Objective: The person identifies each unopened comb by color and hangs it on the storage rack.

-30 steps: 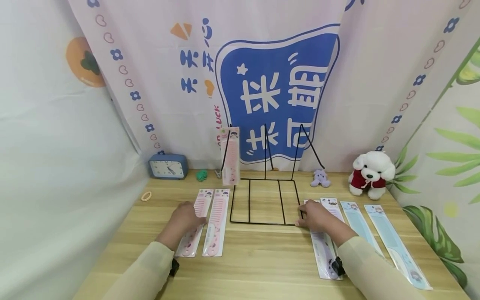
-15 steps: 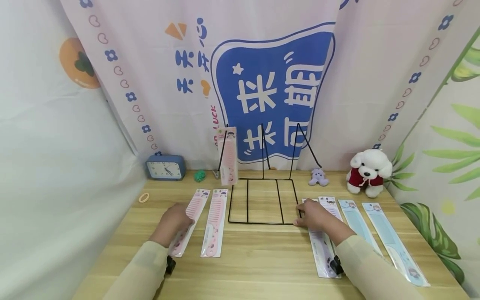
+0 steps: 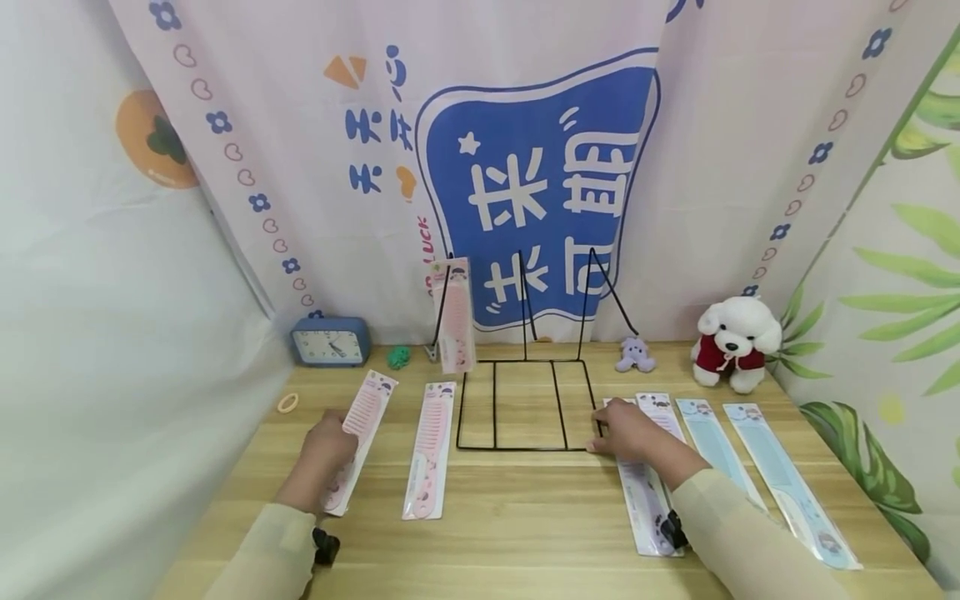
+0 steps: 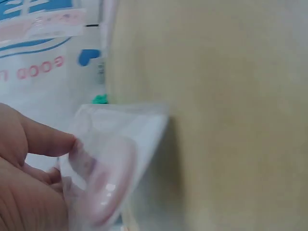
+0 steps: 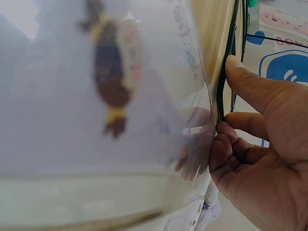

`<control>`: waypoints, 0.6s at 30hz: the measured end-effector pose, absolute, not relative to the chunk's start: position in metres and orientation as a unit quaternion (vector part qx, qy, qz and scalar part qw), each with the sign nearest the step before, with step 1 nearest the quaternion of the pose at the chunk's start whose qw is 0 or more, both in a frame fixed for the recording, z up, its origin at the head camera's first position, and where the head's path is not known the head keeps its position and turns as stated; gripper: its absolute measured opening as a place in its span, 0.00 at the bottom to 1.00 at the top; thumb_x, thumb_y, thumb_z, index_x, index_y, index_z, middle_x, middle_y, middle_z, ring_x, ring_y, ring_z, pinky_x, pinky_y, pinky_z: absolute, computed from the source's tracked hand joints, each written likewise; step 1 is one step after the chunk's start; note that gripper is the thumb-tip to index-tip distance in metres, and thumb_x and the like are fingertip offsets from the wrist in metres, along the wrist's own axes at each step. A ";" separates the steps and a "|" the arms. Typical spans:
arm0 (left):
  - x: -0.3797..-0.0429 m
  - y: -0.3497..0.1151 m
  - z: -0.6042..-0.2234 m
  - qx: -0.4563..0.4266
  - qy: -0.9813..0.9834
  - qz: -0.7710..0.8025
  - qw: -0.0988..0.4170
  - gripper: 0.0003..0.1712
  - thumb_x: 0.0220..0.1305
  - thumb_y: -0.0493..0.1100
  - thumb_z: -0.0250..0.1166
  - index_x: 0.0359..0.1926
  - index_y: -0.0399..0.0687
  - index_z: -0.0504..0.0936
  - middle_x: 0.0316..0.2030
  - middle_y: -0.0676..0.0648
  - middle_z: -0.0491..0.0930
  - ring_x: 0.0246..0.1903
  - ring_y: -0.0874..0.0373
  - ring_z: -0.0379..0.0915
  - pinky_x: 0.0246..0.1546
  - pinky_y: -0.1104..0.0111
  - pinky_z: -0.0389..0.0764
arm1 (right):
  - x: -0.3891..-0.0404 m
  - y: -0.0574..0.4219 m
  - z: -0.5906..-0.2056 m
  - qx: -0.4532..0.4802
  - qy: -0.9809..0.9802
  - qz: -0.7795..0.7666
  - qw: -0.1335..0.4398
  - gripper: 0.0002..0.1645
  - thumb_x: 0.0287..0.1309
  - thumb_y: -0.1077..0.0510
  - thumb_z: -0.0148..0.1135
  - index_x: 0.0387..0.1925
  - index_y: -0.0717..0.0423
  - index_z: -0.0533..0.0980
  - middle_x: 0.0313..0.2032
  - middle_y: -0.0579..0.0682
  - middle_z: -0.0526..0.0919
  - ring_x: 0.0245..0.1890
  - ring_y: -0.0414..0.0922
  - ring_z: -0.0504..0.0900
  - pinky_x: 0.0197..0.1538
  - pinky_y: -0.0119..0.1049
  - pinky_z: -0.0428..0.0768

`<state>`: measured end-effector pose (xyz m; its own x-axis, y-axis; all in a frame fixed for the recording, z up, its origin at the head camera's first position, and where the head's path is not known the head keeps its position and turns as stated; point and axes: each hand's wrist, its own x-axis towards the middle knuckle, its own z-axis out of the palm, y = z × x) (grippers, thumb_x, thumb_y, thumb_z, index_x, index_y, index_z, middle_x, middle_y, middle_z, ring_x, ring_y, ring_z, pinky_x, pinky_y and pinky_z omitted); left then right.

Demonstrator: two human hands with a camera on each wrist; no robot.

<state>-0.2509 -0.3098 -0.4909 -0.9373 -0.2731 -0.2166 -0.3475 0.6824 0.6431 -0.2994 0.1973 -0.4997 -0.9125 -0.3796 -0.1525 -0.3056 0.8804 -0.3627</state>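
Observation:
My left hand (image 3: 328,450) pinches a packaged pink comb (image 3: 366,411) by its edge; in the left wrist view the clear wrapper (image 4: 139,118) stands tilted off the wood, between thumb and fingers. My right hand (image 3: 630,431) grips the right side of a black wire rack (image 3: 525,449), its thumb and fingers on the wire (image 5: 222,91) in the right wrist view. A second packaged pink comb (image 3: 430,450) lies on the table just left of the rack. Another pink comb pack (image 3: 454,321) hangs upright on the rack's left prong.
Two purple comb packs (image 3: 651,508) lie partly under my right forearm. Two blue comb packs (image 3: 795,479) are farther right. Along the back stand a blue clock (image 3: 330,342), a green figure (image 3: 399,357), a purple toy (image 3: 635,356) and a white plush dog (image 3: 737,343). A small ring (image 3: 288,402) lies left.
My left hand has moved left and toward me, carrying the pink comb away from the one beside it and tilting it. The right hand stays on the rack.

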 end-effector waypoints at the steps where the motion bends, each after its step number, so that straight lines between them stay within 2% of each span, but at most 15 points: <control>1: -0.250 -0.312 -0.489 -0.166 0.913 0.371 0.042 0.35 0.73 0.33 0.52 0.78 0.27 0.60 0.64 0.22 0.74 0.53 0.35 0.80 0.43 0.54 0.86 | -0.299 0.197 -0.499 -0.179 0.963 -0.169 0.109 0.40 0.66 0.48 0.79 0.68 0.70 0.78 0.65 0.74 0.79 0.68 0.70 0.79 0.71 0.64 0.79; 3: -0.248 -0.316 -0.484 -0.153 0.907 0.392 0.020 0.34 0.73 0.34 0.51 0.78 0.30 0.61 0.65 0.24 0.74 0.56 0.35 0.78 0.50 0.52 0.84 | -0.299 0.198 -0.499 -0.179 0.962 -0.172 0.111 0.40 0.66 0.48 0.79 0.69 0.70 0.78 0.64 0.75 0.79 0.67 0.70 0.79 0.70 0.64 0.79; 5: -0.245 -0.319 -0.479 -0.131 0.900 0.416 -0.002 0.31 0.75 0.34 0.51 0.76 0.33 0.64 0.65 0.27 0.76 0.58 0.37 0.78 0.53 0.55 0.82 | -0.299 0.198 -0.501 -0.179 0.962 -0.171 0.114 0.40 0.67 0.49 0.78 0.69 0.70 0.78 0.65 0.75 0.79 0.68 0.70 0.79 0.71 0.64 0.79; 10: -0.240 -0.319 -0.469 -0.060 0.873 0.483 -0.025 0.24 0.78 0.32 0.55 0.72 0.38 0.69 0.64 0.30 0.81 0.57 0.47 0.80 0.52 0.68 0.80 | -0.299 0.199 -0.502 -0.176 0.963 -0.167 0.113 0.39 0.67 0.49 0.78 0.69 0.69 0.78 0.66 0.75 0.78 0.69 0.71 0.78 0.73 0.64 0.77; 12: -0.238 -0.317 -0.466 -0.028 0.853 0.521 -0.023 0.23 0.79 0.30 0.56 0.71 0.39 0.70 0.65 0.30 0.81 0.56 0.51 0.81 0.52 0.69 0.82 | -0.299 0.199 -0.501 -0.176 0.964 -0.168 0.110 0.39 0.67 0.49 0.79 0.69 0.70 0.78 0.65 0.75 0.78 0.69 0.71 0.78 0.73 0.64 0.77; 15: -0.235 -0.315 -0.463 0.022 0.823 0.568 -0.016 0.21 0.79 0.30 0.57 0.68 0.39 0.71 0.65 0.32 0.81 0.54 0.56 0.83 0.52 0.66 0.86 | -0.300 0.198 -0.501 -0.175 0.964 -0.169 0.110 0.39 0.67 0.49 0.78 0.69 0.69 0.78 0.65 0.75 0.78 0.69 0.71 0.78 0.72 0.64 0.77; 18: -0.231 -0.312 -0.462 0.077 0.800 0.596 -0.001 0.18 0.80 0.31 0.58 0.66 0.38 0.71 0.61 0.40 0.83 0.53 0.58 0.84 0.53 0.62 0.88 | -0.300 0.198 -0.501 -0.173 0.964 -0.169 0.111 0.39 0.67 0.49 0.78 0.70 0.69 0.78 0.65 0.74 0.78 0.69 0.70 0.78 0.73 0.64 0.77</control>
<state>-0.2315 -0.3116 -0.4619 -0.9880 0.1227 0.0933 0.1245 0.2787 0.9523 -0.2997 0.1979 -0.5014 -0.9156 -0.3705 -0.1560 -0.2951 0.8830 -0.3650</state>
